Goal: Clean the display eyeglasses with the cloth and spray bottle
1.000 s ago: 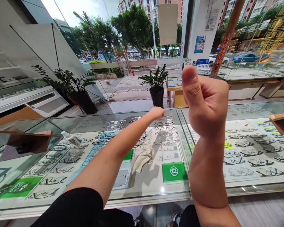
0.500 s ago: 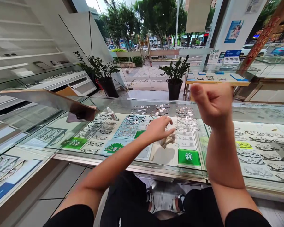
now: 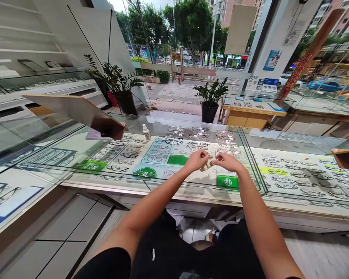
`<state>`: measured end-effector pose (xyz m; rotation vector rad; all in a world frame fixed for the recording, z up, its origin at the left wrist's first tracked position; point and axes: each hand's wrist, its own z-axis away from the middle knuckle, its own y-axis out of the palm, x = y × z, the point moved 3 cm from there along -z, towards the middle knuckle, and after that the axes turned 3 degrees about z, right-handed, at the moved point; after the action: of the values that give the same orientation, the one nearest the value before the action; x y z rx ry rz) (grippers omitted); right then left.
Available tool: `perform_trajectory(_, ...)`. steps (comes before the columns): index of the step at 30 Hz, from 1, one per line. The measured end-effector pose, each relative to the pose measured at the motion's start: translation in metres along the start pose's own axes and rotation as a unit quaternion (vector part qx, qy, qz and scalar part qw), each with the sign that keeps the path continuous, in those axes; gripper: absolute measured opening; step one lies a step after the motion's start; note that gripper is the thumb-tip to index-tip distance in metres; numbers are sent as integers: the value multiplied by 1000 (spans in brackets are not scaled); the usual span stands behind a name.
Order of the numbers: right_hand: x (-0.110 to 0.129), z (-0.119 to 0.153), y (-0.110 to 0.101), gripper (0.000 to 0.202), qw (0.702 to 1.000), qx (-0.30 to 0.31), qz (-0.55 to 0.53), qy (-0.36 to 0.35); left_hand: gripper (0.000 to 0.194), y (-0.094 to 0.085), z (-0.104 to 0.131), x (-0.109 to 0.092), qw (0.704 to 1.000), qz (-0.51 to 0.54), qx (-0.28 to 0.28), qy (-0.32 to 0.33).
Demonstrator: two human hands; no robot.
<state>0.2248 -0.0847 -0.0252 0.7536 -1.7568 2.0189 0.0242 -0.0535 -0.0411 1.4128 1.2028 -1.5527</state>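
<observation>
Both of my hands are together above the glass display counter. My left hand has its fingers closed on a small crumpled beige cloth. From the other side, my right hand pinches at the cloth's right edge with thumb and fingers. Whether anything is wrapped inside the cloth cannot be made out. Under the glass, rows of eyeglasses and a green card with a white logo lie close to my hands.
A white spray bottle stands upright to the left. Farther left, a tilted wooden-framed panel rises from the counter, and another wooden piece juts in at right. Potted plants stand beyond the counter near the window.
My right hand has come down from a raised fist to the cloth beside my left hand. The left hand still has the cloth. The view has shifted slightly.
</observation>
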Motion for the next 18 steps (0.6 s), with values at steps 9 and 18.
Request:
perform_trajectory(9, 31, 20, 26, 38, 983, -97, -134, -79, 49, -4, 35, 11, 964, 251, -10, -81)
perform_trajectory(18, 28, 28, 29, 47, 940, -134, -308, -64, 38, -21, 46, 20, 947, 304, -61, -82)
